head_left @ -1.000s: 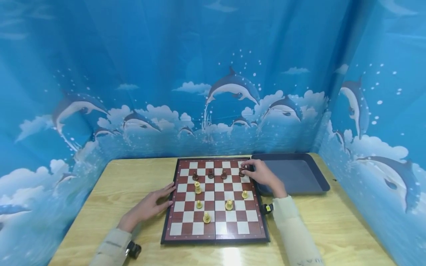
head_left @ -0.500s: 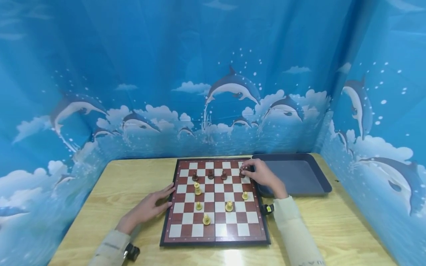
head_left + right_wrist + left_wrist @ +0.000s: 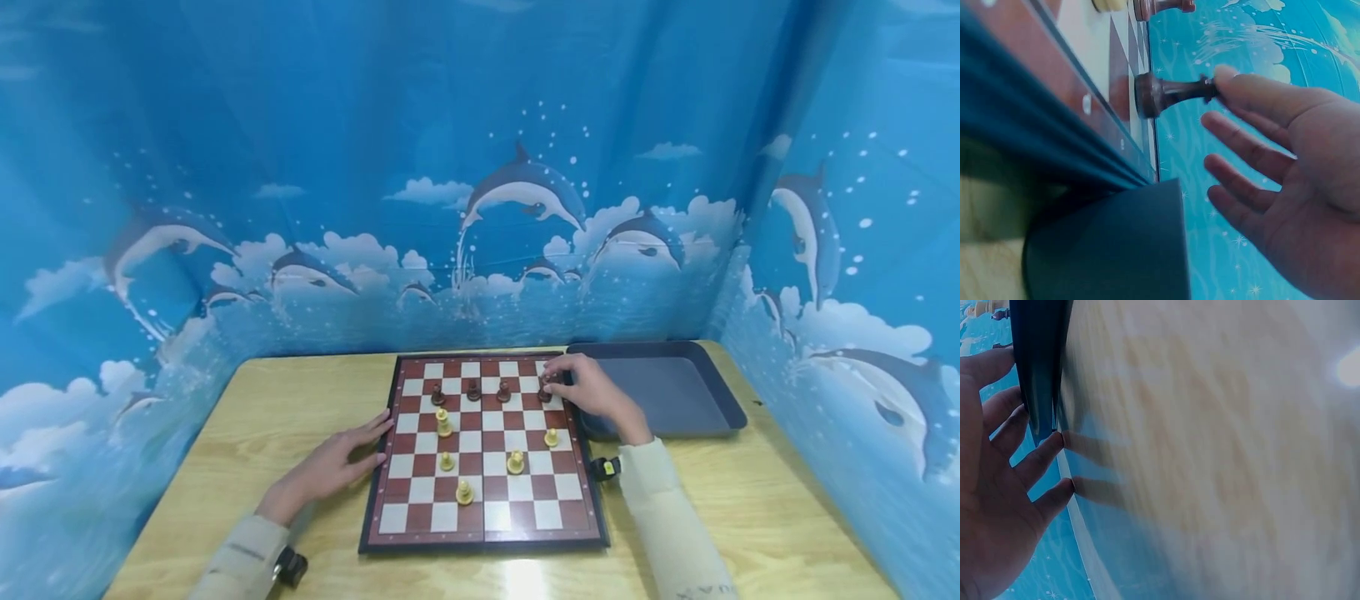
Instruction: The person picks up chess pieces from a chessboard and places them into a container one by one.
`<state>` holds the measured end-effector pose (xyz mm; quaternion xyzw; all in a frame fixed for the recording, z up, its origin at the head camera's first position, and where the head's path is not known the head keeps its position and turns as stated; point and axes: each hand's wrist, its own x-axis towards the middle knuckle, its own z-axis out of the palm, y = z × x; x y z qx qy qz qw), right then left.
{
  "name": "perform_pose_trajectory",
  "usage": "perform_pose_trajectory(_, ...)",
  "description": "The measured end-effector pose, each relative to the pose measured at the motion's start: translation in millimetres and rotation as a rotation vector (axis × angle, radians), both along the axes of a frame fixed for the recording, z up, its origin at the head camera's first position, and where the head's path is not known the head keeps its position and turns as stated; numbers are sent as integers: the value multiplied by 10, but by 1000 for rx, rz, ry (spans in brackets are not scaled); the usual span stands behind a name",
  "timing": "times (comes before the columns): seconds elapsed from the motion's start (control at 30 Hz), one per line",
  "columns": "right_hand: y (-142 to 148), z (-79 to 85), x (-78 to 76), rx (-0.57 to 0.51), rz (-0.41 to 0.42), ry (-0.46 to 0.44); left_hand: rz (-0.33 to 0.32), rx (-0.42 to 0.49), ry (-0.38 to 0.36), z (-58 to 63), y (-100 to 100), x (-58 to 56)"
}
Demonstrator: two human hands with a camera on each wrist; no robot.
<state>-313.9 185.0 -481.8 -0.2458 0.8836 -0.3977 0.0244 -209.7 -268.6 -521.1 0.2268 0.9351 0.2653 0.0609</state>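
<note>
A folding chessboard (image 3: pixel 495 533) with brown and white squares lies in the middle of the table. My right hand (image 3: pixel 592 392) is over its far right corner and pinches the top of a dark chess piece (image 3: pixel 1175 92) between thumb and fingertip. That piece stands on the board; the other fingers are spread away from it. Beside the board's left edge, my left hand (image 3: pixel 330 467) has its fingers extended, the tips right at the dark rim (image 3: pixel 1038 369). Dark pieces, among them a pawn (image 3: pixel 504 390), line the far rows, and several cream pieces (image 3: pixel 444 423) stand nearer.
A dark grey tray (image 3: pixel 660 383) stands at the back right, close beside the board and partly behind my right forearm. The wooden table (image 3: pixel 300 400) reaches to a blue dolphin-print curtain (image 3: pixel 375 167) at the back and right.
</note>
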Motion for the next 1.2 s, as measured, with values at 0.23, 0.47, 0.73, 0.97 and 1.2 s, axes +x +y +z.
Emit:
perform_pose_trajectory(0.23,29,86,37,-131,-40,4,0,-4,-3,20,-5,-8)
perform_pose_trajectory(0.47,33,123,40,-123,-36,30,-4,-2,12,33,-15,-2)
perform_pose_trajectory(0.73,120,163,44,-119,-49,45,-9,10,11,49,-8,1)
perform_pose_trajectory(0.97,237,190,53,-133,-73,-5,-8,1,8,26,-5,20)
perform_pose_trajectory(1.2,353,202,62,-129,-112,-20,-7,-9,7,5,-1,15)
